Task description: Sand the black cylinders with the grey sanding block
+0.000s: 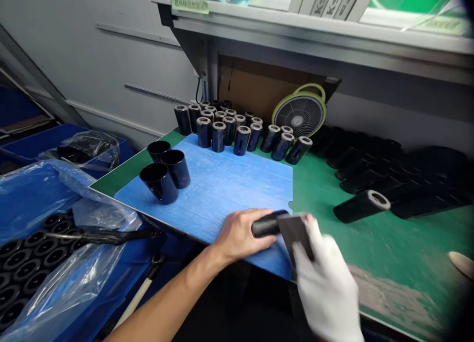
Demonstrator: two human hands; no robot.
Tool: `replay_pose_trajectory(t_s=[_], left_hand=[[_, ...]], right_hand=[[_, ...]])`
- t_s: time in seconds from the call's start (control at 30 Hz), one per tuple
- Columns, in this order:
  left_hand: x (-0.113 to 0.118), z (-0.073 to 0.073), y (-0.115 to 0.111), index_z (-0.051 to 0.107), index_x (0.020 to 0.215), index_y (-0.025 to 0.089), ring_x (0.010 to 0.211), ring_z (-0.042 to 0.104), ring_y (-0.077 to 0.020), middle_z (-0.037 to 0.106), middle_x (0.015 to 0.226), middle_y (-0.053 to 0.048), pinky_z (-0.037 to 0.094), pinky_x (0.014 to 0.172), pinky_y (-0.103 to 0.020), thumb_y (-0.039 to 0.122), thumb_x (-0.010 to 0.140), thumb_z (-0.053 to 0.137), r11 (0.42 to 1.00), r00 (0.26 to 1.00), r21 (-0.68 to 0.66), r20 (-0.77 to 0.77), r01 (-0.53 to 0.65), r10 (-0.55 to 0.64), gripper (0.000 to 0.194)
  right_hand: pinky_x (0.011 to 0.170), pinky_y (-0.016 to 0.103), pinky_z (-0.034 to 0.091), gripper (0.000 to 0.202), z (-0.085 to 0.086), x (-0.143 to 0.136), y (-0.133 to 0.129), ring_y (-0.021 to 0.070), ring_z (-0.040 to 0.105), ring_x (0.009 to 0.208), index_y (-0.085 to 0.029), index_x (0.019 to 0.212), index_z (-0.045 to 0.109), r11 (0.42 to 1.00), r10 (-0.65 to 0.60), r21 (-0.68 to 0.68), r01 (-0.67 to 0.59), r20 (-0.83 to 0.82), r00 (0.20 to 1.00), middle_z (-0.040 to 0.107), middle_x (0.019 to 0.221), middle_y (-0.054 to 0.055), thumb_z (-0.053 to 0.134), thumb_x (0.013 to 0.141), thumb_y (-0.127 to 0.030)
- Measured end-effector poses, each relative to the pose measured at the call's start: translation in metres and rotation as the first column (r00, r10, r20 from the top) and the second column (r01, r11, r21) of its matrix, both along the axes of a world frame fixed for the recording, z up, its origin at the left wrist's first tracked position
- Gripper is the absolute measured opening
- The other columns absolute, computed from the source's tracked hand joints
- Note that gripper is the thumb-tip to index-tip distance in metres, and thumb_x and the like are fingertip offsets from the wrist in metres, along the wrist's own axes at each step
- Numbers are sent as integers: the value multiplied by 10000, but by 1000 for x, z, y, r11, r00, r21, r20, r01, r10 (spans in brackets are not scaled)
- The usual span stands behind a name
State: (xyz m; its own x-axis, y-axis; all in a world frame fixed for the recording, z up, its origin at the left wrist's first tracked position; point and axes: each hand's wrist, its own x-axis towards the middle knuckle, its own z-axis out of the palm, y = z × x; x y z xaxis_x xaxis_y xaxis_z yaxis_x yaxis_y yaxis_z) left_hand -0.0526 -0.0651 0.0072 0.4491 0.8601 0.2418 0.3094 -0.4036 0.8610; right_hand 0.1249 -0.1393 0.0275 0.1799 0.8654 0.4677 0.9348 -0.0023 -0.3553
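Observation:
My bare left hand is wrapped round a black cylinder lying on its side over the front edge of the blue mat. In my right hand, which wears a white glove and is partly blurred, is a flat dark block. The block touches or overlaps the cylinder's right end. Three open black cups stand at the mat's left side. Several black cylinders with pale ring ends stand along the mat's back edge.
Another ringed cylinder lies on the green table, by a dark pile of cylinders. A round fan leans at the back below a shelf. At left, a blue bin holds plastic film and ringed parts.

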Motion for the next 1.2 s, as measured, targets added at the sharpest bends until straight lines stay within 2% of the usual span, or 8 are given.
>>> replay_pose_trajectory(t_s=[0.23, 0.3, 0.4, 0.57, 0.73, 0.93, 1.07, 1.2], left_hand=[[-1, 2, -2, 709, 1261, 290, 1109, 719, -265, 746, 1247, -7, 565, 990, -366, 334, 716, 845, 999, 999, -7, -32, -37, 37, 563], [0, 2, -2, 709, 1261, 294, 1102, 722, -266, 745, 1248, -4, 569, 985, -367, 333, 708, 851, 999, 999, -3, -31, -38, 38, 572], [1, 0, -3, 707, 1261, 302, 1113, 717, -263, 745, 1248, 0, 560, 1008, -366, 314, 718, 842, 999, 999, 7, -20, -42, 42, 560], [1, 0, -1, 709, 1257, 291, 1102, 723, -262, 753, 1229, -8, 564, 1007, -358, 306, 723, 837, 1000, 1000, -7, -12, -21, 21, 549], [1, 2, 0, 710, 1265, 271, 1122, 718, -267, 745, 1251, -21, 562, 1012, -354, 331, 723, 839, 1000, 1000, -15, -5, -23, 23, 560], [1, 3, -1, 716, 1253, 284, 1103, 725, -258, 753, 1233, -3, 568, 997, -352, 316, 728, 833, 1000, 1000, -19, 0, -18, 18, 539], [1, 3, 0, 709, 1265, 281, 1126, 715, -270, 747, 1249, -10, 562, 1014, -368, 325, 727, 834, 1000, 1000, -15, -6, -27, 27, 554], [2, 2, -1, 714, 1253, 293, 1100, 727, -259, 753, 1232, 2, 573, 998, -356, 324, 723, 839, 999, 999, -6, -14, -34, 34, 545]], right_hand=[[852, 404, 528, 642, 38, 46, 84, 228, 638, 898, -288, 1507, 482, 988, -155, -48, 148, -201, 967, 671, 1118, 83, 551, 875, -379], [890, 415, 524, 649, 38, 52, 80, 237, 646, 945, -275, 1511, 476, 984, -178, -24, 177, -233, 956, 668, 1169, 91, 554, 879, -397], [906, 372, 526, 627, 20, 43, 51, 222, 650, 982, -265, 1515, 469, 998, -64, 0, 66, -236, 970, 668, 1177, 82, 541, 904, -388], [725, 303, 519, 528, -7, 15, 2, 175, 620, 816, -308, 1534, 427, 1000, -10, 29, 11, -38, 999, 649, 1064, 65, 419, 1008, -357], [697, 324, 512, 530, 1, 17, 23, 198, 619, 792, -283, 1510, 465, 991, -135, -2, 135, -7, 991, 629, 992, 66, 446, 988, -374], [718, 316, 513, 515, -1, 17, 9, 201, 624, 885, -302, 1513, 450, 1000, -25, -1, 25, 54, 998, 633, 1222, 97, 388, 1002, -305], [705, 320, 514, 524, 2, 16, 16, 210, 625, 853, -262, 1495, 475, 995, -96, -4, 96, 56, 994, 649, 1088, 94, 395, 984, -338], [767, 329, 526, 482, 6, 19, 12, 212, 622, 953, -293, 1428, 549, 999, 25, -42, -20, 125, 992, 617, 1271, 95, 356, 986, -277]])
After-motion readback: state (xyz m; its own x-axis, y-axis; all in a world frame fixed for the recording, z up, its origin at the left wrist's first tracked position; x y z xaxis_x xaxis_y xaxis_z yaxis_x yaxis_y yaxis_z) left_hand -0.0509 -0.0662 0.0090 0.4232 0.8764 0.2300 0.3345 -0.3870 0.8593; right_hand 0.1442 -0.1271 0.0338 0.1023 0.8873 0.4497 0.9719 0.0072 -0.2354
